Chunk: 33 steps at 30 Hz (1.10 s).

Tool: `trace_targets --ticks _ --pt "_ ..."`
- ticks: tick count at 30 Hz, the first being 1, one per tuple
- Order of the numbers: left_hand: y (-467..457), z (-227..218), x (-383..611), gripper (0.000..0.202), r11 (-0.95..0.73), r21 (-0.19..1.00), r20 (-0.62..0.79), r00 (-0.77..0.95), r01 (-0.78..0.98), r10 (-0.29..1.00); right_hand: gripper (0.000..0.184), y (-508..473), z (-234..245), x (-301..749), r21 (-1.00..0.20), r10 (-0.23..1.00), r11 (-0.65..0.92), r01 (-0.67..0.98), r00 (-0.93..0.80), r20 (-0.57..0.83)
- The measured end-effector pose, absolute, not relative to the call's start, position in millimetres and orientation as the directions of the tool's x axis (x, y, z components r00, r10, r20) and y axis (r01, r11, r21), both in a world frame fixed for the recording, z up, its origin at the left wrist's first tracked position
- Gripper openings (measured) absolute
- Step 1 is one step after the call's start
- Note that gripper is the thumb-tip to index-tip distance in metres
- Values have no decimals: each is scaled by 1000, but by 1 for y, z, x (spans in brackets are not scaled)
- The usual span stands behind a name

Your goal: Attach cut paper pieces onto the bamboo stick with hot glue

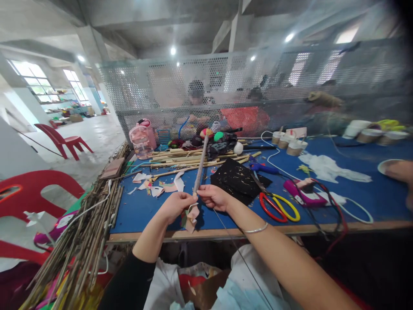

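"Grey, that stick (200,170). Where does it lie?"

"Over the near part of the blue table (129,213), slanting from close to the front edge toward the back. A red-and-yellow ball (206,133) shows at its far end, though I cannot tell whether it is fixed there or sits behind"

"And the left hand (179,206), how are its fingers?"

"Pinched, with hardly any gap: thumb and forefinger have hold of the stick's near end, and the other fingers are bent in. Just below them hangs a pinkish strip (192,217), crumpled, reaching down to the table's edge"

"What about the right hand (215,197)?"

"Fingers curled, thumb and forefinger drawn close together, the tips right at the stick's side, facing the left ones. I cannot tell whether they grip the stick or something thin against it. A dark thread (240,253) runs from beneath that hand down over the table's front edge"

"What lies nearest?"

"On the right, a black cloth (237,178) dusted with pale bits, and scissors (270,195) with one red and one yellow handle, their blades over the cloth. On the left, torn paper scraps (179,181). Behind those, a heap of thin canes (180,158)"
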State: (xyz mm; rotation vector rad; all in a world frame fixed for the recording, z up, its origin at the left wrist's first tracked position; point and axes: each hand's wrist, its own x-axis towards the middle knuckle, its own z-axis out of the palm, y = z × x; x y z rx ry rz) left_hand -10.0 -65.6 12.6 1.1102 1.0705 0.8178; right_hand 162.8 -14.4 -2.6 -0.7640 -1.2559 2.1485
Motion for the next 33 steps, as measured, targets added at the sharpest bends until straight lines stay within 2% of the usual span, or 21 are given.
trace_targets --ticks 2,5,7,10,12,14,15,16,17,18,19,20,21,24,29,31,33 --pt "-66 11 -10 39 241 970 -211 344 -45 915 27 -17 -1 162 -877 678 -443 -188 -710 -191" --pt "-67 6 -4 37 329 914 -224 380 -238 898 25 -23 2 158 -829 651 -517 -213 -727 -219" --pt "-67 4 0 30 404 849 -273 372 -340 887 27 -26 5 155 -798 632 -567 -206 -730 -261" --pt "-66 7 -1 28 522 775 -395 372 -356 840 26 -26 7 150 -802 644 -569 -182 -704 -298" --pt "-70 12 -10 32 461 825 -408 221 -326 886 26 -25 9 149 -814 662 -557 -163 -680 -317" --pt "-82 18 -23 30 192 960 -222 -140 -204 965 27 -23 11 149 -813 667 -561 -155 -667 -332" --pt "-91 20 -29 28 75 993 -99 -285 -92 953 27 -22 13 150 -811 666 -563 -157 -667 -333" --pt "-101 21 -34 26 60 998 -58 -306 0 950 27 -21 14 150 -810 664 -564 -161 -672 -329" --pt "-111 21 -38 29 135 990 -123 -196 50 973 27 -20 16 151 -808 659 -565 -165 -679 -323" --pt "-121 20 -39 32 262 962 -264 16 71 964 27 -20 18 151 -807 655 -566 -167 -686 -317" --pt "-129 18 -39 34 395 916 -398 249 66 883 27 -19 19 150 -807 651 -567 -168 -691 -313" --pt "-135 15 -36 33 493 870 -456 427 28 781 27 -18 19 150 -807 649 -567 -169 -694 -311" --pt "-138 12 -32 29 542 838 -452 487 -53 747 27 -17 20 149 -806 646 -568 -166 -697 -312" --pt "-137 4 -22 21 618 735 -449 481 -280 753 28 -16 19 148 -803 640 -573 -162 -701 -315" --pt "-131 2 -31 27 651 729 -398 642 -213 656 29 -16 17 153 -800 634 -577 -163 -707 -314" --pt "-131 3 -34 28 611 746 -392 568 -264 724 28 -16 18 155 -795 623 -587 -156 -714 -319" --pt "-132 5 -32 30 523 793 -403 374 -314 836 26 -16 18 156 -789 616 -594 -155 -719 -322"
